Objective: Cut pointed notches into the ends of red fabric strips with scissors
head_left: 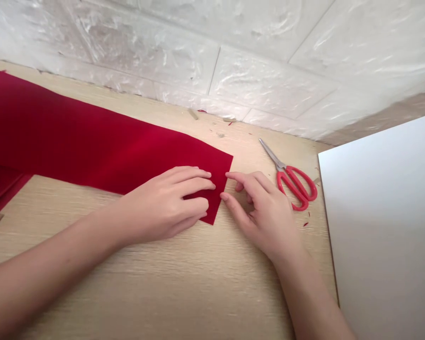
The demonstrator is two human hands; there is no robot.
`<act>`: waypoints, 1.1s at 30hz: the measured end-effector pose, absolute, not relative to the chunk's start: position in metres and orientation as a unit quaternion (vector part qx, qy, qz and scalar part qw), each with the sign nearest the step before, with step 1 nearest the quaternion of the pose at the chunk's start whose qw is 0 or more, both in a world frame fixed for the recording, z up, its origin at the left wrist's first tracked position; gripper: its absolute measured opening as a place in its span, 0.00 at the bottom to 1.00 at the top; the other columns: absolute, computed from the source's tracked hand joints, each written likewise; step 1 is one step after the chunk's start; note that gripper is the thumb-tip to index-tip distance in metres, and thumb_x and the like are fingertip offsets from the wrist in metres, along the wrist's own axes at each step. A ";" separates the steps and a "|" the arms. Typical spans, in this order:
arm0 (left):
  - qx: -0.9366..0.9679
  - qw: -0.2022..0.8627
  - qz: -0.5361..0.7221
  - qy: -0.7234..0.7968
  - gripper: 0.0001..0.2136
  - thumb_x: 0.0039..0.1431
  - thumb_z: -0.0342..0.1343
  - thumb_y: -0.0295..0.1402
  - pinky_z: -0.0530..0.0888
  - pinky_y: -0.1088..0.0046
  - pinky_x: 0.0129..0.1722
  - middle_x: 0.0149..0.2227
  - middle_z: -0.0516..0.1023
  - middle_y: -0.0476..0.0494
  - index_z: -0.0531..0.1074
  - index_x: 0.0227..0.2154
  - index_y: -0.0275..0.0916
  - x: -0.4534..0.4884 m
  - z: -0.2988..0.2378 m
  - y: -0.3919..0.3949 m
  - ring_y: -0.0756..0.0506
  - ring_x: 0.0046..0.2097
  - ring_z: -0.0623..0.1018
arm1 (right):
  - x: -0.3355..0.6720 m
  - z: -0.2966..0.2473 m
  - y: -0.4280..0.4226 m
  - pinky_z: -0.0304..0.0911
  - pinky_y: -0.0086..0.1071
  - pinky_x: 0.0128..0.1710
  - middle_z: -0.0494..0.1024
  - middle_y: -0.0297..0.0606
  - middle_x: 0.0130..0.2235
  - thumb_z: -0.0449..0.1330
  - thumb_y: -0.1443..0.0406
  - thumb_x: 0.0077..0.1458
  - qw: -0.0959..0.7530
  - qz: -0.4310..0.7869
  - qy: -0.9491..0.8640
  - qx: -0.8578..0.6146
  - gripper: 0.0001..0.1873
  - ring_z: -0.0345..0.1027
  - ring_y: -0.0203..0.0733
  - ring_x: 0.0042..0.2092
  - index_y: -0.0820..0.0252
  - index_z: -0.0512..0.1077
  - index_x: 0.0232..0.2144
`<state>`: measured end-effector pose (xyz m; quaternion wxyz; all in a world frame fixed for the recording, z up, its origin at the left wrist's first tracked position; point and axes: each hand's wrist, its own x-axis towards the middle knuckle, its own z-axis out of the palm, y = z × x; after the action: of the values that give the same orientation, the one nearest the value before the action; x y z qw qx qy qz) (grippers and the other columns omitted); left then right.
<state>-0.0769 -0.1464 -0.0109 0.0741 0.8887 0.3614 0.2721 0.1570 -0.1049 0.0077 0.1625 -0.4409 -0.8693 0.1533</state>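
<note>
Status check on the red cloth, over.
Left hand flat on red cloth. Right hand at its end edge, open. Scissors to the right, clear.

Fabric (92, 132) lies left on the table (163, 293); scissors (293, 182) sit to its right, a board (382, 226) beyond; wall (251, 61) behind.

Long red fabric strip (92, 137), flat, square-ended.

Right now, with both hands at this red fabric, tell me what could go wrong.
The scissors lie right beside the right hand, so a careless move might knock them or catch skin on the blades. The fabric seems held down only near its end by the left hand, so it could slide or crease. Loose red scraps nearby may cling to it.
</note>
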 end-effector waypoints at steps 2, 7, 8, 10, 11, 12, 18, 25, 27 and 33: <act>0.887 0.089 0.267 0.366 0.10 0.67 0.56 0.26 0.75 0.53 0.65 0.51 0.83 0.38 0.75 0.28 0.38 -0.077 -0.011 -0.146 0.37 0.60 0.79 | 0.155 0.006 -0.103 0.65 0.35 0.30 0.82 0.44 0.43 0.59 0.57 0.68 0.160 0.141 -0.862 -0.459 0.18 0.74 0.43 0.34 0.59 0.76 0.55; 0.891 0.090 0.244 0.372 0.06 0.66 0.57 0.27 0.71 0.47 0.69 0.50 0.83 0.37 0.76 0.33 0.37 -0.078 -0.008 -0.144 0.36 0.59 0.80 | 0.151 0.002 -0.101 0.66 0.36 0.31 0.82 0.44 0.44 0.59 0.57 0.68 0.156 0.096 -0.861 -0.474 0.20 0.77 0.46 0.37 0.58 0.75 0.58; 0.890 0.088 0.243 0.376 0.05 0.67 0.57 0.28 0.72 0.48 0.68 0.50 0.83 0.36 0.77 0.35 0.37 -0.078 -0.007 -0.144 0.36 0.58 0.80 | 0.151 0.002 -0.101 0.67 0.36 0.32 0.83 0.44 0.43 0.59 0.57 0.68 0.155 0.095 -0.862 -0.473 0.20 0.78 0.46 0.38 0.58 0.76 0.58; 0.883 0.100 0.246 0.387 0.05 0.68 0.56 0.28 0.72 0.49 0.69 0.51 0.82 0.35 0.77 0.39 0.36 -0.078 -0.006 -0.145 0.37 0.59 0.79 | 0.151 0.002 -0.101 0.68 0.36 0.32 0.83 0.44 0.43 0.59 0.58 0.69 0.153 0.100 -0.863 -0.471 0.20 0.79 0.47 0.40 0.58 0.76 0.58; 0.877 0.114 0.247 0.395 0.05 0.68 0.56 0.29 0.72 0.50 0.68 0.52 0.82 0.35 0.76 0.41 0.36 -0.079 -0.005 -0.145 0.37 0.59 0.79 | 0.151 0.002 -0.101 0.68 0.36 0.32 0.83 0.44 0.43 0.59 0.58 0.69 0.153 0.103 -0.863 -0.470 0.20 0.79 0.47 0.40 0.59 0.76 0.58; 0.870 0.128 0.247 0.407 0.05 0.68 0.55 0.29 0.73 0.51 0.67 0.53 0.81 0.34 0.75 0.42 0.36 -0.079 -0.003 -0.144 0.38 0.60 0.78 | 0.151 0.002 -0.101 0.68 0.37 0.32 0.83 0.44 0.43 0.59 0.58 0.69 0.154 0.105 -0.864 -0.469 0.20 0.79 0.47 0.40 0.60 0.76 0.57; 0.840 0.110 0.203 0.490 0.08 0.69 0.51 0.32 0.82 0.51 0.49 0.53 0.79 0.33 0.72 0.46 0.39 -0.079 0.017 -0.110 0.34 0.55 0.79 | 0.151 0.007 -0.100 0.69 0.38 0.34 0.83 0.45 0.42 0.57 0.58 0.70 0.130 0.108 -0.865 -0.472 0.20 0.79 0.49 0.41 0.61 0.76 0.58; 0.819 0.195 -0.013 0.539 0.13 0.59 0.62 0.35 0.78 0.59 0.41 0.48 0.80 0.36 0.73 0.46 0.39 -0.064 0.043 -0.039 0.35 0.44 0.81 | 0.154 0.012 -0.099 0.69 0.38 0.35 0.82 0.46 0.41 0.57 0.60 0.70 0.135 0.129 -0.862 -0.472 0.20 0.79 0.49 0.41 0.62 0.76 0.58; 0.781 0.263 -0.068 0.563 0.11 0.57 0.62 0.34 0.74 0.63 0.35 0.42 0.81 0.39 0.73 0.43 0.40 -0.059 0.050 -0.029 0.38 0.39 0.81 | 0.155 0.009 -0.099 0.68 0.38 0.35 0.82 0.45 0.41 0.57 0.59 0.70 0.142 0.143 -0.857 -0.475 0.19 0.79 0.49 0.41 0.61 0.76 0.57; 0.768 0.348 -0.074 0.532 0.07 0.62 0.56 0.38 0.70 0.65 0.37 0.35 0.79 0.44 0.74 0.33 0.42 -0.056 0.060 -0.028 0.41 0.36 0.77 | 0.159 0.003 -0.098 0.69 0.37 0.38 0.82 0.42 0.40 0.58 0.59 0.69 0.255 0.226 -0.792 -0.507 0.15 0.77 0.45 0.40 0.58 0.77 0.51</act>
<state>-0.0559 -0.0285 0.0597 0.3483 0.7684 0.5318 -0.0738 0.1592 -0.0978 0.0033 0.2547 -0.5070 -0.7918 0.2262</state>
